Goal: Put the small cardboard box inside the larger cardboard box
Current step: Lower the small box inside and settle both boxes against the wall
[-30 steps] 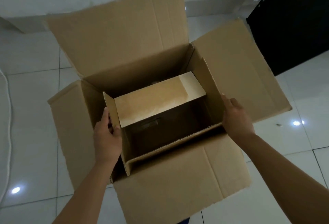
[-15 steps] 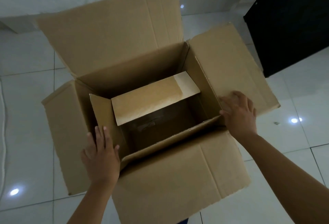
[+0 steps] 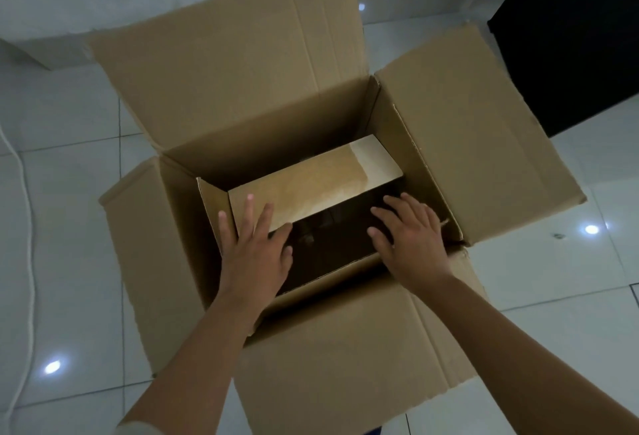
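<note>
The larger cardboard box (image 3: 477,144) stands on the floor with all its flaps spread outward. The small cardboard box (image 3: 321,182) sits down inside it, its top open and one pale flap lying across its far half. My left hand (image 3: 254,251) hovers flat over the small box's left end, fingers spread, fingertips over the pale flap. My right hand (image 3: 411,237) is spread over the small box's dark opening at the right end. Neither hand grips anything. The small box's inside is dark.
White glossy floor tiles (image 3: 570,303) surround the box. A black cabinet or panel (image 3: 570,37) stands at the far right. A white cable (image 3: 26,227) runs along the floor at the left. A pale wall base (image 3: 52,50) lies behind.
Both hands have let go of the small box's ends and moved inward above its open top. The small box has settled lower inside the larger box.
</note>
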Demonstrator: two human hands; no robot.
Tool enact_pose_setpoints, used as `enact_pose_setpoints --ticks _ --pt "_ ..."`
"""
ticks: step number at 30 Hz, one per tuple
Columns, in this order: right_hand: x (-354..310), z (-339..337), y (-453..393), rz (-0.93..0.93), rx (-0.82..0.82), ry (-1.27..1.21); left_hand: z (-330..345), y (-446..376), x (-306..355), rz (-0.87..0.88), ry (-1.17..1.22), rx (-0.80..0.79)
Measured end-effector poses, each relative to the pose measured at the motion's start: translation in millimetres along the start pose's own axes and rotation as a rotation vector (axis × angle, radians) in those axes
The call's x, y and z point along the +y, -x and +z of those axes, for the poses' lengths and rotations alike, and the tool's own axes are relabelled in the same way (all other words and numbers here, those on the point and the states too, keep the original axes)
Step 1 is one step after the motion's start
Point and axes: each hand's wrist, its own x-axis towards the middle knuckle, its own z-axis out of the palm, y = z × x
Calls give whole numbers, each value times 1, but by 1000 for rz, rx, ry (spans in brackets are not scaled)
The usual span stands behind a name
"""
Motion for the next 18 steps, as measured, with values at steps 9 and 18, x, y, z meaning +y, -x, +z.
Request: enact_pose_setpoints --ticks 9,18 --pt "1 23 7 30 -49 16 17 -31 -3 -12 -128 -302" --pt "0 30 47 84 1 12 9 -44 -15 25 -111 44"
